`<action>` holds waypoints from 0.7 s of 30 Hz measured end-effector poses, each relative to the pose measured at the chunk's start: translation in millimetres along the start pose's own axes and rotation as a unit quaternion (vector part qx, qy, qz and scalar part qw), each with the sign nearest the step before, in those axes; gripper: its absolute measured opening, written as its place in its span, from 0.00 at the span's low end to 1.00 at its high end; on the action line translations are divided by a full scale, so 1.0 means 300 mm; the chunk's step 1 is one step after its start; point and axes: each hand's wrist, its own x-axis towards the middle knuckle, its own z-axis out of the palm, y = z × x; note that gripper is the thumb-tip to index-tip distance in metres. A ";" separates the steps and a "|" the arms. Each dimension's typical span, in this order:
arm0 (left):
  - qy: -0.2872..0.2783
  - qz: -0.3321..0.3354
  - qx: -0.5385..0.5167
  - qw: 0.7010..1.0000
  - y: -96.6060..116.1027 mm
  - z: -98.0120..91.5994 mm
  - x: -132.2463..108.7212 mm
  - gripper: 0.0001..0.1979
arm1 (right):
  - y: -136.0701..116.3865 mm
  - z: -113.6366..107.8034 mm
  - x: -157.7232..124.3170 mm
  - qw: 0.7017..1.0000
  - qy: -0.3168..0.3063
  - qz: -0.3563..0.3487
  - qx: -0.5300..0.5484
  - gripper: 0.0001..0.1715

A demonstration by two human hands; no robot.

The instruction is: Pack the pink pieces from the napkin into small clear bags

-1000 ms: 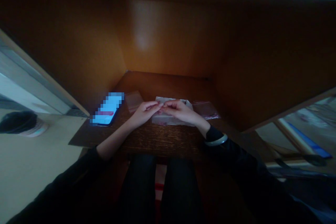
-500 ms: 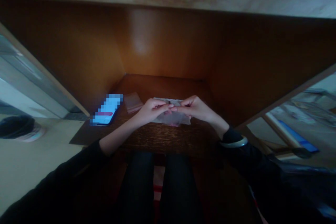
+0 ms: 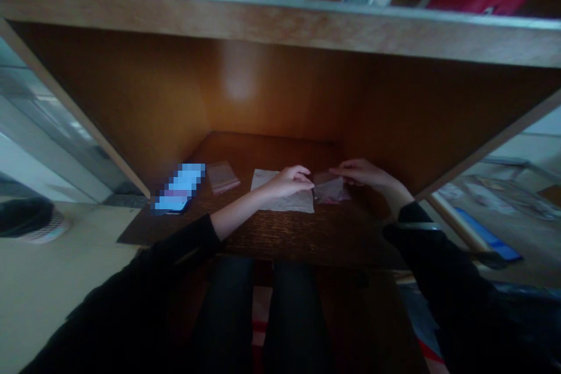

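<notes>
My left hand rests with curled fingers on a pale sheet lying on the dark wooden desk, its fingertips at the left edge of a small clear plastic bag with pink contents. My right hand is at the bag's upper right edge, fingers pinched on it. Both hands touch the bag from either side. The light is dim, so what the left fingertips hold is unclear.
A lit phone lies at the desk's left, with another small clear bag beside it. Wooden walls enclose the desk nook, and a shelf overhead carries boxes and a red packet. My dark-trousered legs are under the desk.
My hands were pinched together over the pale sheet; now they have moved apart and to the right, onto the small bag. The view has tilted upward, showing the shelf.
</notes>
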 end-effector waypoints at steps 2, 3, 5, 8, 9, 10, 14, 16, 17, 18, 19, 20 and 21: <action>0.018 -0.009 0.044 0.999 -0.024 -0.035 -0.026 0.13 | 0.049 0.009 0.028 0.999 0.022 0.007 -0.027 0.25; 0.019 -0.014 0.068 0.997 -0.030 -0.062 -0.046 0.12 | 0.070 0.013 0.039 0.999 0.035 0.007 -0.039 0.24; 0.033 -0.001 0.154 0.988 -0.031 -0.126 -0.097 0.09 | 0.100 0.020 0.054 0.996 0.054 0.015 -0.071 0.22; 0.113 0.012 0.413 0.904 -0.029 -0.232 -0.194 0.09 | 0.106 0.027 0.059 0.987 0.089 0.043 -0.127 0.17; 0.128 -0.001 0.488 0.863 -0.032 -0.263 -0.226 0.10 | 0.096 0.031 0.057 0.982 0.106 0.052 -0.147 0.16; 0.129 -0.022 0.536 0.834 -0.038 -0.291 -0.257 0.11 | 0.080 0.036 0.054 0.976 0.126 0.058 -0.169 0.15; 0.087 -0.056 0.522 0.846 -0.089 -0.358 -0.345 0.12 | -0.028 0.086 0.045 0.942 0.203 0.036 -0.263 0.13; 0.080 -0.052 0.504 0.858 -0.113 -0.371 -0.363 0.13 | -0.097 0.130 0.041 0.939 0.204 0.019 -0.276 0.14; 0.081 -0.050 0.499 0.861 -0.121 -0.375 -0.366 0.14 | -0.130 0.155 0.039 0.943 0.191 0.006 -0.271 0.14; 0.083 -0.049 0.497 0.862 -0.126 -0.379 -0.366 0.15 | -0.162 0.182 0.037 0.948 0.175 -0.010 -0.266 0.14; 0.085 -0.049 0.498 0.862 -0.129 -0.384 -0.363 0.16 | -0.190 0.210 0.035 0.951 0.166 -0.027 -0.260 0.13; 0.087 -0.049 0.500 0.860 -0.130 -0.389 -0.360 0.16 | -0.215 0.237 0.033 0.955 0.154 -0.042 -0.251 0.13; 0.088 -0.048 0.503 0.859 -0.129 -0.395 -0.357 0.16 | -0.235 0.264 0.031 0.958 0.139 -0.054 -0.243 0.13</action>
